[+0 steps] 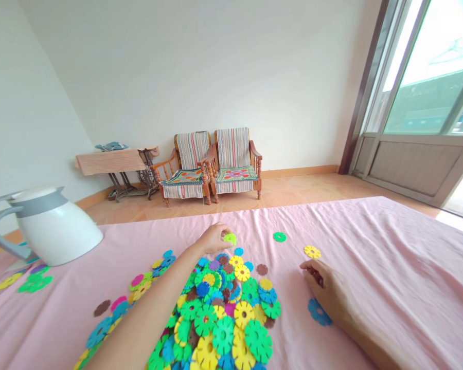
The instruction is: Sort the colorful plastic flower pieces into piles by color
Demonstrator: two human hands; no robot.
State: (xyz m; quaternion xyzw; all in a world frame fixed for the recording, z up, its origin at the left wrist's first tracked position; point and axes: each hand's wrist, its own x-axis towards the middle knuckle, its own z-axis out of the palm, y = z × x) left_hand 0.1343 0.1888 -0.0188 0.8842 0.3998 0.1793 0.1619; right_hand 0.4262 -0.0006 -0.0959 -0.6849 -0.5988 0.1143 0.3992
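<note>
My left hand (215,239) reaches past the far end of a heap of notched plastic discs (206,318) and pinches a yellow-green notched disc (230,239) at its fingertips. On the right, my right hand (326,289) rests low over the cloth with its fingers curled together. A small dark reddish patch shows between those fingers; whether it is a disc or shadow I cannot tell. Just beyond them lies a yellow disc (312,251), and a blue disc (319,312) sits beside the hand, partly covered by it. Farther off is a green disc (280,237).
A pink cloth (393,257) covers the table. The white and grey jug (61,226) stands at left, with several discs (34,281) near its base. My left forearm crosses over part of the heap. Beyond the table are two wooden armchairs (235,174) and a glazed door (420,123).
</note>
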